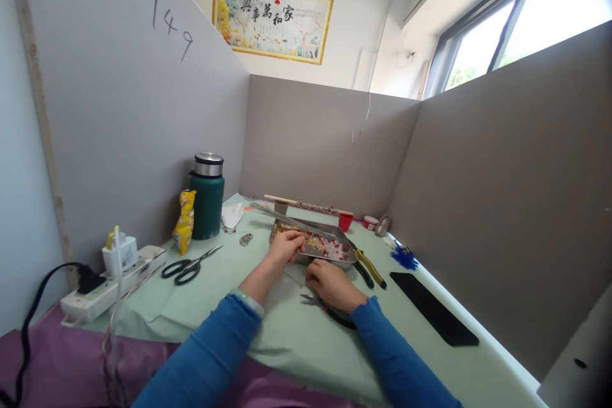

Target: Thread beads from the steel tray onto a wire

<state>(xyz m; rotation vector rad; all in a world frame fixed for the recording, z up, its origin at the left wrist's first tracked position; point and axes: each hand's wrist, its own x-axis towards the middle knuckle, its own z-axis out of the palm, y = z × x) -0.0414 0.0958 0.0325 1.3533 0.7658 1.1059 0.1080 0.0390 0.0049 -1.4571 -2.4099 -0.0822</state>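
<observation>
Blue sleeves (pixel 203 350) reach over the bench (pixel 201 306) to the left hand (pixel 285 247), fingers pinched narrow at the metal tray (pixel 345 264) of beads (pixel 332 248), and the right hand (pixel 331 282) between tray and pliers (pixel 340 319), fingers curled, though what either holds I cannot tell.

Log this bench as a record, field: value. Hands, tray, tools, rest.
left hand: fingertips together at tray; any held item too small to tell
right hand: in front of tray; grip unclear
tray contents: loose beads
across tray: thin wires
tools: dark pliers by right hand; yellow pliers right of tray; scissors at left
rest: green bottle, black strip
</observation>
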